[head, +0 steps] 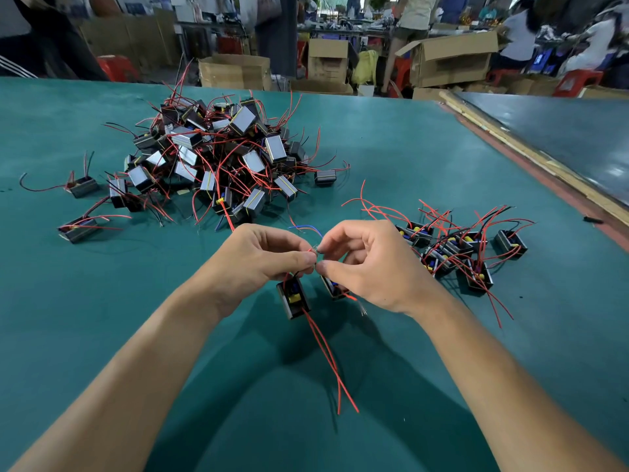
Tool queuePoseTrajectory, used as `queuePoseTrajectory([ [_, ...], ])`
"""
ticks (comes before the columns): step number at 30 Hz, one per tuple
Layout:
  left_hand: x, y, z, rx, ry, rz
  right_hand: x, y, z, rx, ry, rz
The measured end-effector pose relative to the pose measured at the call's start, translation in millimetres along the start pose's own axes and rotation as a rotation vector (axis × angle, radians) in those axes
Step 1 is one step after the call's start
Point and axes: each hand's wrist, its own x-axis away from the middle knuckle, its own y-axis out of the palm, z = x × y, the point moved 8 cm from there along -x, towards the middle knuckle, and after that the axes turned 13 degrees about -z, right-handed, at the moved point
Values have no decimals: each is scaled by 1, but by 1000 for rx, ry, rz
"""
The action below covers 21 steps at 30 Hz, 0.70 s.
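My left hand (262,253) and my right hand (367,260) meet above the green table (391,158), fingertips pinching thin wire ends (315,251) between them. A small black box module (293,298) with a yellow part hangs below my left hand by its wires, two long red wires (332,362) trailing down from it. A second black module (335,287) sits under my right hand, partly hidden by the fingers. A blue wire (306,228) curves just above the hands.
A big heap of black modules with red wires (218,155) lies at the back left. A smaller group of modules (456,247) lies to the right. Loose modules (80,228) lie at the left. Cardboard boxes (449,57) and people stand beyond the table.
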Motion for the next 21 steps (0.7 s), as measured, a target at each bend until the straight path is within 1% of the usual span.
queuePoseTrajectory([
  [8, -2, 1, -4, 4, -22, -13, 1, -1, -4, 62, -44, 10],
  [15, -2, 4, -5, 19, -34, -65, 3, -4, -15, 46, -113, 63],
  [21, -1, 4, -7, 48, -47, -75, 3, -2, -13, 94, -94, 34],
])
